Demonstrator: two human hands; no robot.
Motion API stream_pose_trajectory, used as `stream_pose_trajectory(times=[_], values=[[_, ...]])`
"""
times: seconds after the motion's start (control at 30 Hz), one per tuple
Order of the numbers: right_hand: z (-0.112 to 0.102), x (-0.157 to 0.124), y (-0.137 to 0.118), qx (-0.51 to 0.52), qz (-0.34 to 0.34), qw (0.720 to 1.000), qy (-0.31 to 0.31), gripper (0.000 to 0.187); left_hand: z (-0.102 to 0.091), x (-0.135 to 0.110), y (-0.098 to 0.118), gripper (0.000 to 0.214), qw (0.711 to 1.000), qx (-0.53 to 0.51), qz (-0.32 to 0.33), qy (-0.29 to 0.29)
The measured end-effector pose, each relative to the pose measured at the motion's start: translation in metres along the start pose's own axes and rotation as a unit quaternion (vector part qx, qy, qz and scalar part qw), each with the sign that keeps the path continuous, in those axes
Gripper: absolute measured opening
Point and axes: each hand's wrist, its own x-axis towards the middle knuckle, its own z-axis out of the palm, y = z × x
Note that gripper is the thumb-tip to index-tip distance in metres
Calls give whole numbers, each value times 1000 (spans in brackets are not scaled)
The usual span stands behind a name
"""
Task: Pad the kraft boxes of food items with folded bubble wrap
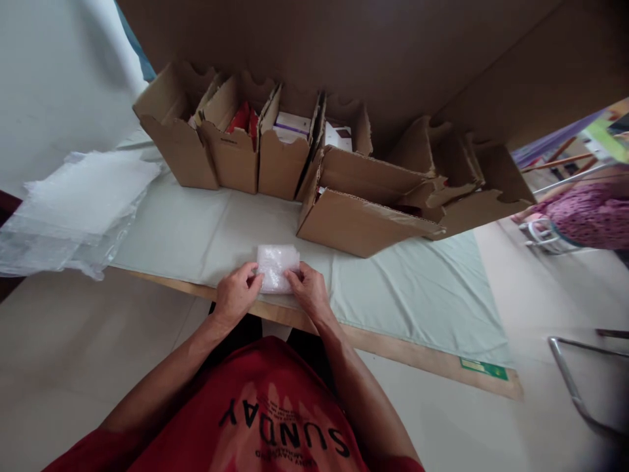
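Note:
A small bundle wrapped in bubble wrap [276,265] lies on the pale cloth near the table's front edge. My left hand [236,295] pinches its left side with curled fingers. My right hand [308,290] grips its right side, fingers closed on the wrap. What is inside the wrap is hidden.
A row of open cardboard boxes [236,154] with small packages stands at the back, and a larger tipped box [358,219] lies to the right. A stack of bubble-wrap sheets [73,210] overhangs the table's left end. The cloth-covered table [407,295] stretches right. Another person's patterned clothing [590,213] shows far right.

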Motion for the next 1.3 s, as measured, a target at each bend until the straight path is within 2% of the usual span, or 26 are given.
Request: stream_pose_trajectory(times=[0.1, 0.2, 0.33, 0.5, 0.63, 0.73, 0.83, 1.03, 1.13, 1.23, 1.3], values=[[0, 3, -3, -27, 7, 1000, 3, 27, 3, 2, -1, 23, 999, 39, 4, 0], [-1, 3, -1, -13, 12, 1000, -1, 26, 2, 3, 0, 26, 1000, 27, -12, -7], [-3, -2, 8, 56, -8, 998, -24, 27, -3, 2, 4, 33, 998, -57, -29, -17], [-15, -18, 4, 167, -9, 982, -89, 41, -10, -8, 11, 25, 993, -113, -6, -16], [-29, -33, -2, 207, -26, 969, -129, 43, -17, -20, 15, 25, 988, -136, -22, -64], [-32, -38, 0, 169, -50, 977, -121, 41, -20, -27, 15, 31, 986, -142, -2, -84], [-28, -37, 7, 129, -59, 984, -111, 41, -19, -29, 15, 39, 988, -134, 33, -68], [-14, -26, 9, 21, -52, 996, -65, 26, -10, -23, 7, 40, 994, 32, 107, -5], [-6, -22, 7, -92, -28, 994, -45, 25, -5, -19, 5, 33, 988, 107, 112, 11], [-2, -29, 6, -148, -34, 988, -6, 15, -1, -17, 7, 17, 985, 143, 97, 11], [-5, -40, 6, -166, -80, 981, 54, 30, 1, -17, 8, 17, 985, 150, 84, 11]])
